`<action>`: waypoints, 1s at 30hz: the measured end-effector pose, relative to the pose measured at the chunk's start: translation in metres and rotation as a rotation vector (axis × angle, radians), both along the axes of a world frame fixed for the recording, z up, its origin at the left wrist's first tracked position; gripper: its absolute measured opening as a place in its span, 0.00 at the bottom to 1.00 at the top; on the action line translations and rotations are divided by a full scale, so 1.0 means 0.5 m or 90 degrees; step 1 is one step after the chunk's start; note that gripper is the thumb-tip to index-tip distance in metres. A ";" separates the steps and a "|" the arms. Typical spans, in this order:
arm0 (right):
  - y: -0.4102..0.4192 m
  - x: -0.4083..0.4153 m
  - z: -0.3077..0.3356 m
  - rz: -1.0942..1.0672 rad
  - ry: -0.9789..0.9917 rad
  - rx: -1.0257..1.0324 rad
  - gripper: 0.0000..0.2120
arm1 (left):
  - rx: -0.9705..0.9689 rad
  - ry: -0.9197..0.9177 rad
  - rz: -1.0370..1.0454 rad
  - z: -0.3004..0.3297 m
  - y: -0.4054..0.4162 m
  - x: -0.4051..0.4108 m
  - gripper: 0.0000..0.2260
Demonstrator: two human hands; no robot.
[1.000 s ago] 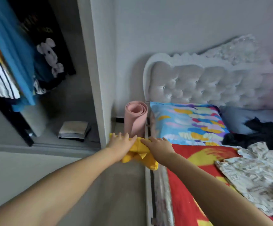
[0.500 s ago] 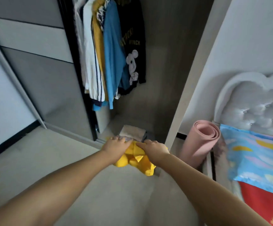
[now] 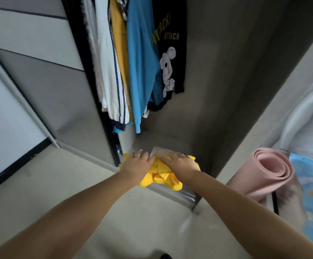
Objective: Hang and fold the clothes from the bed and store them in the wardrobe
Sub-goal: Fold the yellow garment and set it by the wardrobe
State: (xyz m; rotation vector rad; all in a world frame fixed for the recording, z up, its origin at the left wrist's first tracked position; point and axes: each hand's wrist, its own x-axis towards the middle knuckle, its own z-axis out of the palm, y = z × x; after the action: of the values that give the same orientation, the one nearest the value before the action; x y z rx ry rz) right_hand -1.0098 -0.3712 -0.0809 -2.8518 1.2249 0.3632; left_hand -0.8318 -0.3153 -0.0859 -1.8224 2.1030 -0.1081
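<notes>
I hold a folded yellow garment [image 3: 159, 177] with both hands at the open wardrobe's [image 3: 226, 90] threshold. My left hand [image 3: 137, 163] and my right hand [image 3: 180, 163] lie side by side on top of it, fingers forward, thumbs hidden beneath. The garment's near edge droops over the floor track [image 3: 181, 193]. Just beyond my fingertips a folded beige garment [image 3: 161, 150] lies on the wardrobe floor. Hanging above are a white striped top [image 3: 110, 71], a blue shirt [image 3: 142, 62] and a black printed shirt [image 3: 170, 43].
The wardrobe's grey sliding door [image 3: 45, 71] stands to the left. A rolled pink mat [image 3: 269, 172] leans at the right, beside the bed's colourful pillow [image 3: 312, 193] and white headboard [image 3: 305, 118]. Pale floor [image 3: 77, 184] lies beneath my arms.
I turned from the bed to the wardrobe, carrying the yellow garment. Both hands have moved forward and down to the wardrobe floor, close to the folded beige garment.
</notes>
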 end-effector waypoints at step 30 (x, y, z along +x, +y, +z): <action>-0.582 0.144 -0.525 -0.262 0.050 0.145 0.28 | 0.059 0.068 -0.314 -0.523 -0.725 0.167 0.27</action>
State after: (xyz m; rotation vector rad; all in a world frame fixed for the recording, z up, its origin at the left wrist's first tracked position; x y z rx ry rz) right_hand -0.9378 -0.6621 -0.3434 -2.3424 1.6207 0.5577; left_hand -0.7483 -0.6778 -0.3473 -1.2490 2.5447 -0.0349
